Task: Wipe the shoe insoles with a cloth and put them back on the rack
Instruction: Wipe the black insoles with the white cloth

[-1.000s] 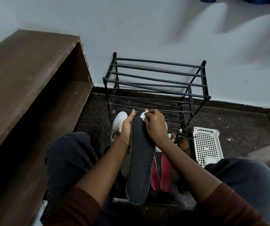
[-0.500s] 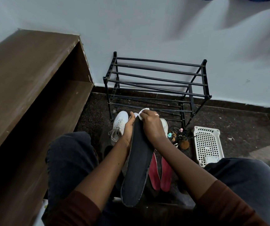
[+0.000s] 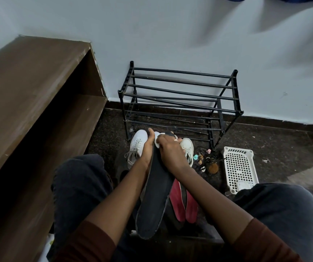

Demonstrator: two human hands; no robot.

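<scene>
Listing from the centre outward: one long dark grey foam insole (image 3: 155,195), matte, flat, round-heeled with a paler rim, held slanting above the person's lap, heel end nearest. Left hand (image 3: 147,150) grips its toe-end edge, thumb along the rim, the rest hidden behind. Right hand (image 3: 170,154) has its fingers (image 3: 168,141) clenched round a small crumpled white cloth (image 3: 157,142), pressing it on the toe end. Two smooth red insoles (image 3: 182,203) lie side by side on the dark speckled floor (image 3: 284,148) beneath. White lace-up sneakers (image 3: 137,146) stand before the black tubular rack (image 3: 180,95). A white perforated plastic basket (image 3: 238,167) lies to the right.
</scene>
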